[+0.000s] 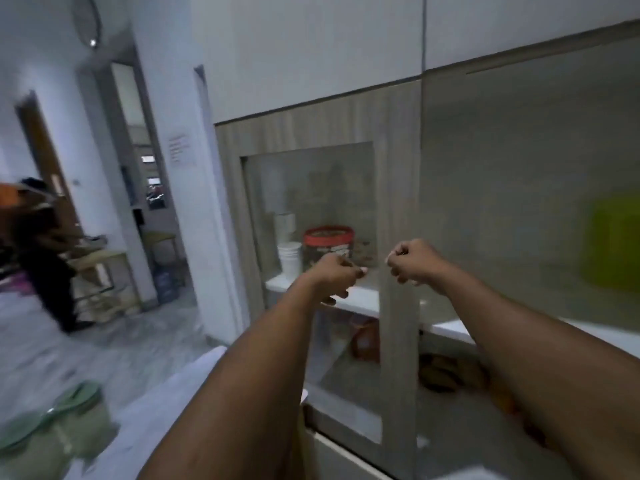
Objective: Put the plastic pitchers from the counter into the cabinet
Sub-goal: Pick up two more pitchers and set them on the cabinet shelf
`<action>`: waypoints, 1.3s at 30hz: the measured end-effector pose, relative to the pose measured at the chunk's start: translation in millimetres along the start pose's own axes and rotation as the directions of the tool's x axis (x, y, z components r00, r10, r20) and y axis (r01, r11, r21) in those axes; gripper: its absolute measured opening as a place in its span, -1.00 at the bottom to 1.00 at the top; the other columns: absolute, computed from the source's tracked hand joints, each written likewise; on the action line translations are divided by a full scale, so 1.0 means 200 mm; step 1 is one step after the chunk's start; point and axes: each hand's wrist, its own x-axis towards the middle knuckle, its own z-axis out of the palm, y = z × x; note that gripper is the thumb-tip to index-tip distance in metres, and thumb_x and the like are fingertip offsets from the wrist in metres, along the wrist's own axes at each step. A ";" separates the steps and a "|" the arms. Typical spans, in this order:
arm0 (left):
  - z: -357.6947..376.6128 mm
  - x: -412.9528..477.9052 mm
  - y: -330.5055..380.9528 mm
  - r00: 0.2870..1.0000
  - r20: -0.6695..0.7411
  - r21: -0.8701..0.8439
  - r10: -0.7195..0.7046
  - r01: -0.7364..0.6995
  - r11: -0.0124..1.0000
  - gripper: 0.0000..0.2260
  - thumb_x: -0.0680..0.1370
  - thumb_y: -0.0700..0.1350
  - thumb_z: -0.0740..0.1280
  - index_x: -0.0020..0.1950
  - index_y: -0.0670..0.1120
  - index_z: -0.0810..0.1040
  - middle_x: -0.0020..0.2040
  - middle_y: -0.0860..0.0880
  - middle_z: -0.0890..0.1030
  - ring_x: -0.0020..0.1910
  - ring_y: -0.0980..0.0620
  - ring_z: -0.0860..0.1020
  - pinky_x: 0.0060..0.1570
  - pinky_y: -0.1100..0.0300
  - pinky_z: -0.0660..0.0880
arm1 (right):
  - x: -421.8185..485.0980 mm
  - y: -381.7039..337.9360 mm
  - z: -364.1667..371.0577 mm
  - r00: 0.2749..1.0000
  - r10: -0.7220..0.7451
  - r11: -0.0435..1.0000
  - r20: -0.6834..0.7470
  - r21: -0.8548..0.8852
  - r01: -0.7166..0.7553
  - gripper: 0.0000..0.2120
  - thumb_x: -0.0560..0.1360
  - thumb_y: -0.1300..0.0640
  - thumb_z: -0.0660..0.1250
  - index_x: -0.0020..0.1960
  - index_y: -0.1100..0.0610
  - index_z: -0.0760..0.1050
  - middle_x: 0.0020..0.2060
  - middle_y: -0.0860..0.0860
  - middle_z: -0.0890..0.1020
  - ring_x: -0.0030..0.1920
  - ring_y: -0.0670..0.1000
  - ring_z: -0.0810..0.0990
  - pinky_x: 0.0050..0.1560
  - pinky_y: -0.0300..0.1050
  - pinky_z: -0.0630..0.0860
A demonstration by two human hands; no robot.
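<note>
Both hands, left [334, 277] and right [412, 261], are curled closed at the wood-grain frame of the glass-fronted cabinet [400, 202]; whether they grip anything is unclear. Blurred pale-green plastic pitchers [59, 434] with round lids sit on the white tabletop [166, 403], lower left.

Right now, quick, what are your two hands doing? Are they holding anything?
Left hand: fingers curled at the glass cabinet door; any grip cannot be told.
Right hand: closed in a fist by the door frame; nothing visible in it.

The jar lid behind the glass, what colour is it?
Red, on the jar lid in the head view.
</note>
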 end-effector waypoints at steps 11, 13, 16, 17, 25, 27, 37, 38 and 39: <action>-1.20 -0.91 -1.31 0.736 -0.463 -0.208 -0.494 0.452 0.868 -0.68 0.61 0.05 0.33 0.17 -0.19 0.57 0.14 -0.21 0.61 0.02 -0.18 0.63 -0.07 0.01 0.48 | -0.25 -0.99 1.70 0.769 -0.296 0.955 0.567 0.151 0.256 -0.89 0.46 0.08 0.36 -0.18 0.11 0.50 -0.28 0.10 0.61 -0.31 0.05 0.58 -0.32 -0.16 0.40; -1.29 -0.98 -1.51 0.668 -0.501 -0.244 -0.550 0.501 0.830 -0.76 0.60 0.05 0.36 0.03 -0.14 0.55 -0.01 -0.20 0.57 -0.10 -0.17 0.57 -0.14 0.04 0.43 | -0.28 -1.05 1.99 0.714 -0.302 0.953 0.631 0.169 0.253 -0.87 0.44 0.07 0.36 -0.20 0.10 0.46 -0.31 0.13 0.54 -0.31 0.09 0.48 -0.30 -0.10 0.35; -1.40 -0.98 -1.85 0.565 -0.538 -0.291 -0.626 0.572 0.767 -0.80 0.59 0.02 0.37 -0.01 -0.12 0.55 -0.16 -0.15 0.50 -0.22 -0.10 0.46 -0.20 0.08 0.37 | -0.25 -1.07 2.41 0.651 -0.282 0.958 0.705 0.173 0.229 -0.77 0.45 0.08 0.38 -0.26 0.09 0.35 -0.39 0.10 0.36 -0.36 0.06 0.30 -0.38 -0.13 0.25; -1.42 -0.96 -1.98 0.532 -0.541 -0.304 -0.651 0.598 0.742 -0.81 0.59 0.00 0.37 -0.07 -0.13 0.53 -0.23 -0.14 0.46 -0.29 -0.08 0.42 -0.24 0.12 0.35 | -0.23 -1.05 2.54 0.643 -0.263 0.964 0.720 0.167 0.207 -0.76 0.46 0.07 0.38 -0.25 0.09 0.34 -0.39 0.10 0.34 -0.37 0.07 0.27 -0.40 -0.14 0.23; -1.28 -0.64 -2.93 0.220 -0.425 -0.568 -0.878 0.690 0.448 -0.38 0.52 0.07 0.39 0.47 -0.23 0.35 0.44 -0.24 0.44 0.39 -0.25 0.44 0.29 0.05 0.43 | -0.04 -0.75 3.60 0.547 0.094 0.992 0.832 -0.033 -0.121 -0.73 0.44 -0.07 0.40 -0.17 0.13 0.46 -0.27 0.05 0.46 -0.15 0.13 0.50 -0.05 0.01 0.49; -1.27 -0.61 -3.07 0.221 -0.356 -0.643 -0.908 0.647 0.410 -0.36 0.52 0.05 0.43 0.49 -0.21 0.33 0.41 -0.19 0.47 0.36 -0.21 0.48 0.21 0.08 0.43 | -0.05 -0.71 3.78 0.507 0.130 0.984 0.852 -0.047 -0.173 -0.68 0.45 -0.06 0.40 0.03 0.17 0.52 -0.13 0.06 0.53 -0.07 0.11 0.54 -0.01 0.00 0.49; -1.35 -0.44 -3.28 0.326 -0.233 -0.817 -0.916 0.445 0.366 -0.69 0.53 -0.02 0.48 0.20 -0.14 0.62 -0.04 0.00 0.65 -0.16 0.15 0.55 -0.25 0.23 0.41 | -0.13 -0.72 4.15 0.495 0.136 0.957 0.858 0.015 -0.289 -0.52 0.21 -0.06 0.49 0.10 0.04 0.66 -0.02 0.01 0.72 0.05 0.10 0.65 0.14 0.03 0.58; -1.35 -0.43 -3.29 0.321 -0.239 -0.816 -0.916 0.445 0.369 -0.70 0.53 -0.02 0.47 0.18 -0.16 0.63 -0.05 -0.03 0.66 -0.20 0.13 0.54 -0.28 0.24 0.41 | -0.13 -0.73 4.14 0.518 0.146 0.957 0.843 0.011 -0.289 -0.58 0.25 -0.02 0.48 0.09 0.06 0.65 -0.03 0.03 0.71 0.04 0.11 0.64 0.13 0.03 0.59; -1.35 -0.43 -3.29 0.314 -0.251 -0.813 -0.915 0.445 0.376 -0.70 0.54 -0.02 0.46 0.16 -0.19 0.63 -0.08 -0.04 0.66 -0.23 0.10 0.54 -0.30 0.25 0.41 | -0.12 -0.74 4.12 0.542 0.159 0.958 0.826 0.005 -0.288 -0.64 0.29 0.03 0.46 0.06 0.09 0.65 -0.05 0.05 0.71 0.02 0.13 0.64 0.10 0.02 0.59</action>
